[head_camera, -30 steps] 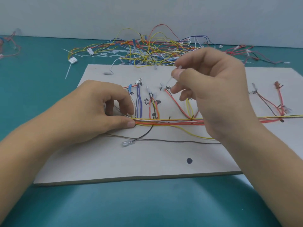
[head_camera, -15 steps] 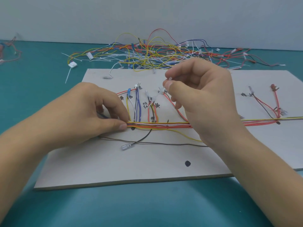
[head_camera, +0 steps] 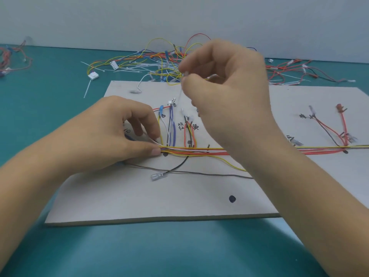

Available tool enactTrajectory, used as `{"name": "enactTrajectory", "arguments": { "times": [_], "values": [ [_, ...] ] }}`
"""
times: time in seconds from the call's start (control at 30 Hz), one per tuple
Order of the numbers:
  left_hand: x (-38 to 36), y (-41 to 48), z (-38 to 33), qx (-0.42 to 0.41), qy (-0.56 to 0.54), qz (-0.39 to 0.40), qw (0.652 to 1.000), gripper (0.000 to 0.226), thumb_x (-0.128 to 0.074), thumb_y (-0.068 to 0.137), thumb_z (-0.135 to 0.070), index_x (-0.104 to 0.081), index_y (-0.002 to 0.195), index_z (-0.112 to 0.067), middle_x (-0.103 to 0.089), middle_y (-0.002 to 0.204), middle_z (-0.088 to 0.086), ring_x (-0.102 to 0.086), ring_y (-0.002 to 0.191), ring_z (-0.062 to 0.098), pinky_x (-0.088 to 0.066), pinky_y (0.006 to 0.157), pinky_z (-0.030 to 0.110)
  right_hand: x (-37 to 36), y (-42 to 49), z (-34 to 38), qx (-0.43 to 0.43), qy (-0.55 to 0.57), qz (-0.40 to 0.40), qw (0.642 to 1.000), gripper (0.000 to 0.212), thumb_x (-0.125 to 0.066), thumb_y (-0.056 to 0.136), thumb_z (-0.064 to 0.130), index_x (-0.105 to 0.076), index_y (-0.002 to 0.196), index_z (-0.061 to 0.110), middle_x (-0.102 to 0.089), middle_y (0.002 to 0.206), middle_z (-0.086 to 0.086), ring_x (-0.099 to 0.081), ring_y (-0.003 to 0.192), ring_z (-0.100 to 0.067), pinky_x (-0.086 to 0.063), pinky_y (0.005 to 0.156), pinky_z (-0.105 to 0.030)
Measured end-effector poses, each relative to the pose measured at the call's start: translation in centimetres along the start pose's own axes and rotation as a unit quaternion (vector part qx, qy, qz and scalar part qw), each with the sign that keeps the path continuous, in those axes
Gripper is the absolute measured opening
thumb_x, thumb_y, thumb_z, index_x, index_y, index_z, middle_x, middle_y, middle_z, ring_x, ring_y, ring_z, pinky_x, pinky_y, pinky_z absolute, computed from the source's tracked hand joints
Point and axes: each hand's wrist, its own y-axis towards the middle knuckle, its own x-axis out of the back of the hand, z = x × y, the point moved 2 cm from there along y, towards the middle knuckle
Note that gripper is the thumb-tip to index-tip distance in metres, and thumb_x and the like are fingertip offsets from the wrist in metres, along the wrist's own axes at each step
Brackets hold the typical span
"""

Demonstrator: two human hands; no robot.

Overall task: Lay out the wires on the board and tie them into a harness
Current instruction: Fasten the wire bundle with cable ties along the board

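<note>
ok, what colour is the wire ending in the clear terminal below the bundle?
Black. The wire shows best in the head view.

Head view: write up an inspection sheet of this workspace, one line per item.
Surface: teal table with a grey board lying flat on it.
Job's things: wire bundle laid along the board, branches turning up to handwritten marks; thin white strip, likely a cable tie.
Clutter: loose wire pile and white connector behind the board; red wires far right.
Hands: left hand pinches the wire bundle at its left end; right hand, raised above the board, pinches the white strip.
Cables: terminal-tipped black wire lies loose in front of the bundle.
Surroundings: pale wall; nothing else seen.
</note>
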Motion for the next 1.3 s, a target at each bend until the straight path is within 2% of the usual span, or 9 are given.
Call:
{"name": "enactTrajectory", "arguments": {
  "times": [0.1, 0.2, 0.37, 0.43, 0.53, 0.63, 0.77, 1.0, 1.3],
  "values": [
    [0.0, 0.1, 0.1, 0.022, -0.002, 0.007, 1.0, 0.04, -0.081, 0.058, -0.07, -0.075, 0.089, -0.046, -0.066, 0.082, -0.017, -0.065, 0.071, 0.008, -0.052, 0.063, 0.025, -0.9, 0.4, -0.3, -0.024, 0.005, -0.022, 0.999, 0.017, -0.063, 0.078, 0.0, -0.072, 0.078, 0.014, -0.061, 0.06, 0.01, -0.054, 0.051, -0.006, -0.042, 0.049, -0.02],
    [-0.2, 0.0, 0.1, 0.036, -0.006, 0.007, 0.999, 0.037, -0.082, 0.06, -0.066, -0.075, 0.089, -0.045, -0.066, 0.081, -0.016, -0.063, 0.067, 0.01, -0.047, 0.058, 0.017, -1.0, -0.9, -0.9, 0.017, -0.026, -0.057, 0.998, 0.016, -0.063, 0.08, 0.0, -0.072, 0.083, 0.013, -0.065, 0.069, 0.008, -0.056, 0.056, -0.012, -0.042, 0.056, -0.022],
    [-0.4, -0.1, -0.1, 0.067, -0.011, -0.002, 0.998, 0.03, -0.089, 0.064, -0.057, -0.075, 0.089, -0.046, -0.067, 0.08, -0.013, -0.062, 0.065, 0.01, -0.052, 0.062, 0.028, 0.4, -1.3, -0.9, 0.08, -0.049, -0.078, 0.992, 0.017, -0.066, 0.081, 0.0, -0.073, 0.086, 0.014, -0.069, 0.075, 0.009, -0.065, 0.068, -0.005, -0.045, 0.06, -0.013],
    [-0.4, -0.2, -0.2, 0.069, -0.018, -0.004, 0.997, 0.029, -0.087, 0.063, -0.056, -0.076, 0.088, -0.047, -0.066, 0.082, -0.014, -0.063, 0.067, 0.01, -0.057, 0.068, 0.032, 1.1, -0.7, -1.0, 0.065, -0.024, -0.091, 0.993, 0.018, -0.065, 0.082, -0.001, -0.073, 0.087, 0.014, -0.071, 0.076, 0.005, -0.07, 0.072, -0.009, -0.053, 0.062, -0.023],
    [-0.5, -0.2, -0.4, 0.057, -0.024, 0.001, 0.998, 0.024, -0.089, 0.066, -0.055, -0.077, 0.085, -0.046, -0.066, 0.083, -0.012, -0.064, 0.076, 0.011, -0.058, 0.076, 0.038, 1.2, -0.6, -1.4, 0.021, 0.024, -0.078, 0.996, 0.018, -0.063, 0.084, -0.005, -0.071, 0.088, 0.011, -0.07, 0.074, -0.003, -0.074, 0.071, -0.021, -0.06, 0.061, -0.038],
    [-0.5, -0.3, -0.8, 0.035, -0.022, 0.007, 0.999, 0.013, -0.087, 0.07, -0.046, -0.077, 0.077, -0.044, -0.068, 0.09, -0.016, -0.062, 0.085, 0.007, -0.054, 0.08, 0.037, 0.5, -1.0, -1.6, 0.021, 0.005, -0.058, 0.998, 0.018, -0.064, 0.086, -0.003, -0.07, 0.088, 0.013, -0.07, 0.077, -0.003, -0.074, 0.073, -0.024, -0.06, 0.061, -0.039],
    [-0.5, -0.3, -1.4, 0.022, 0.006, 0.011, 1.0, 0.01, -0.081, 0.072, -0.046, -0.074, 0.074, -0.038, -0.066, 0.093, -0.018, -0.062, 0.087, 0.002, -0.051, 0.08, 0.034, 0.1, -1.2, -1.8, 0.031, -0.001, -0.042, 0.999, 0.019, -0.063, 0.087, -0.003, -0.069, 0.088, 0.015, -0.07, 0.078, -0.004, -0.074, 0.073, -0.024, -0.059, 0.06, -0.039],
    [-0.8, -0.4, -2.0, 0.016, 0.077, 0.02, 0.997, 0.014, -0.066, 0.076, -0.051, -0.066, 0.079, -0.038, -0.059, 0.097, -0.017, -0.057, 0.088, -0.002, -0.044, 0.096, 0.046, -0.5, -1.2, -2.6, 0.029, -0.009, -0.015, 0.999, 0.017, -0.062, 0.088, -0.002, -0.068, 0.09, 0.014, -0.068, 0.078, -0.004, -0.072, 0.074, -0.027, -0.058, 0.061, -0.044],
    [-0.8, -0.4, -1.9, 0.013, 0.07, 0.021, 0.997, 0.02, -0.064, 0.076, -0.059, -0.068, 0.082, -0.04, -0.057, 0.099, -0.023, -0.058, 0.089, -0.004, -0.045, 0.094, 0.043, -1.3, -1.3, -3.7, 0.021, -0.024, 0.019, 0.999, 0.014, -0.063, 0.089, -0.001, -0.068, 0.092, 0.011, -0.067, 0.078, -0.002, -0.071, 0.075, -0.027, -0.058, 0.064, -0.038]
  ]
}}
